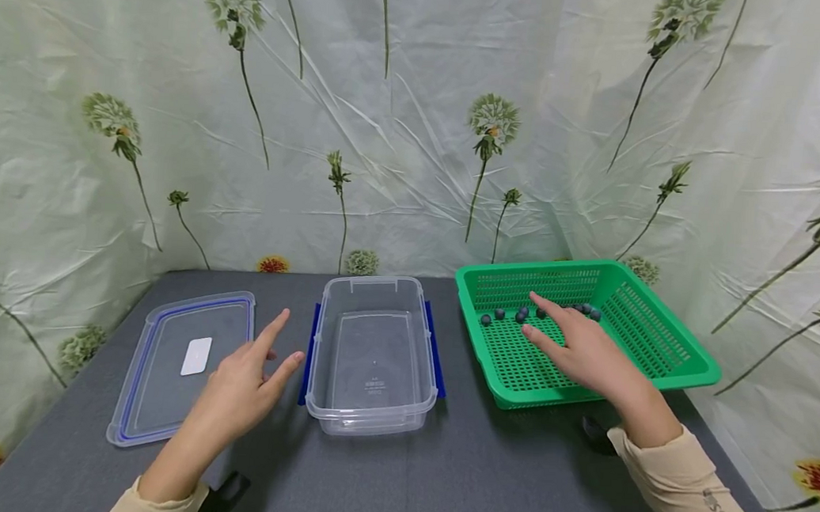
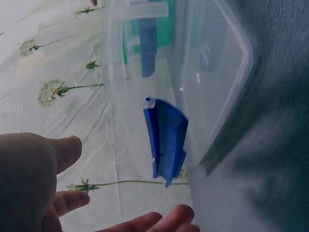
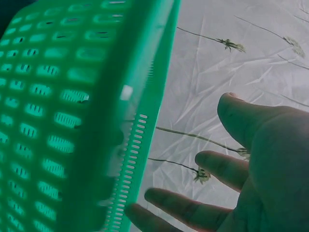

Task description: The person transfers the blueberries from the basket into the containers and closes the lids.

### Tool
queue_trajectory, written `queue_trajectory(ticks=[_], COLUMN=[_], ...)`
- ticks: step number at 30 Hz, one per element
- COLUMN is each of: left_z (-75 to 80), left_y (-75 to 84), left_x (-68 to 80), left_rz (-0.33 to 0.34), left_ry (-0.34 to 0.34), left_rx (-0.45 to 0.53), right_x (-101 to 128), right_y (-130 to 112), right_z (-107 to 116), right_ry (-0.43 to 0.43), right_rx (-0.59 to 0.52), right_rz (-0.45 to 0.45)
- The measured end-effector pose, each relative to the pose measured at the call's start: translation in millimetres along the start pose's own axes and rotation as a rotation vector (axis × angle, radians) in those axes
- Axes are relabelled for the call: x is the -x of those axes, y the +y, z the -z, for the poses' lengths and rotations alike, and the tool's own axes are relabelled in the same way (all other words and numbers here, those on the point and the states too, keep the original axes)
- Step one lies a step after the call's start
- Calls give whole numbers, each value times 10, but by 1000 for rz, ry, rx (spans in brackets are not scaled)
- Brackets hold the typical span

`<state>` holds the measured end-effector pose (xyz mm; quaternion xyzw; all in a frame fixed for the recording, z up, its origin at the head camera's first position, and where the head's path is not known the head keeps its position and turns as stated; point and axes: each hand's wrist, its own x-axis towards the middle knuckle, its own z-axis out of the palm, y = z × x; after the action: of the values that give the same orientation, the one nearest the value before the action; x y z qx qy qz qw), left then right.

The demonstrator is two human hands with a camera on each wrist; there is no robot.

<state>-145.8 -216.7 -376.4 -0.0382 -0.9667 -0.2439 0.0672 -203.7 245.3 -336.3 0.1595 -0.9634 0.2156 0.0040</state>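
Observation:
My left hand (image 1: 240, 387) is held between a flat lid and a clear plastic container, fingers extended and nothing in them. The clear container (image 1: 374, 364) stands uncovered at the middle of the table, and its blue side latch (image 2: 166, 140) hangs down in the left wrist view. The clear lid (image 1: 158, 381) with a blue seal and a white label lies flat on the left. Over the green basket (image 1: 680, 370) my right hand (image 1: 585, 351) hovers with spread fingers, holding nothing. Several blueberries (image 1: 499, 314) lie on the basket's mesh floor, some hidden behind the right hand.
A dark grey cloth covers the table (image 1: 393, 493). Behind and around it hangs a pale curtain (image 1: 419, 130) printed with dandelions. The basket stands near the table's right edge, its back close to the curtain.

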Motion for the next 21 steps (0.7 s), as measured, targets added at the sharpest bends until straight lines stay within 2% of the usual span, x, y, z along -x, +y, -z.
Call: queue_trajectory(ticks=[7,13,17,21], left_z=[-68,-147,-214,-266], left_y=[5,-9,-20,-28], left_x=[41,67,86,107], left_rz=[61,122,148,171], left_ry=[-96,-149,-171,-192], left_rx=[166,320,424,514], right_x=[-239,-413,-535,-645], right_y=[32,77,137,201], right_z=[150,188,189,189], right_ry=[-83,-163,-238,-318], right_rx=[-63,-124,-209,-333], right_rz=[15,15,-11,-75])
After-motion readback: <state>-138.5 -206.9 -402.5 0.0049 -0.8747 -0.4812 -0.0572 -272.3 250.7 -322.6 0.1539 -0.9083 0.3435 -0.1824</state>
